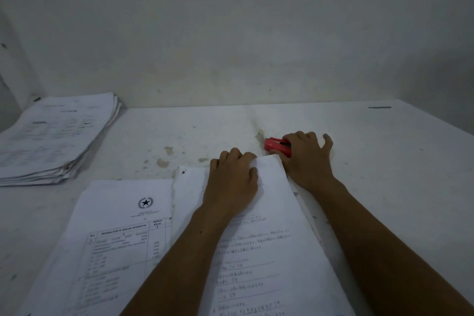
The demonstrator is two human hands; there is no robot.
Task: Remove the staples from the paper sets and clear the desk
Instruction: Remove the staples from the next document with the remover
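Here, white desk (359,136) against wall; tall paper stack (56,136) far left, loose sheet (115,226) near centre. Paper set (269,238) under left hand (232,177), fingers curled pinning top edge. Right hand (306,159) grips red staple remover (275,146) just beyond that corner. Best: keep corner pinned flat, slide tip under staple, lift gently. Staple itself hidden by hands; print too blurred to read.

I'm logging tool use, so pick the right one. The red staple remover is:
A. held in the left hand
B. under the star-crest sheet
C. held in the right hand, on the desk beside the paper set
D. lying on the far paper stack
C: the right hand curls round the red staple remover beside the paper set, which the left hand holds down.
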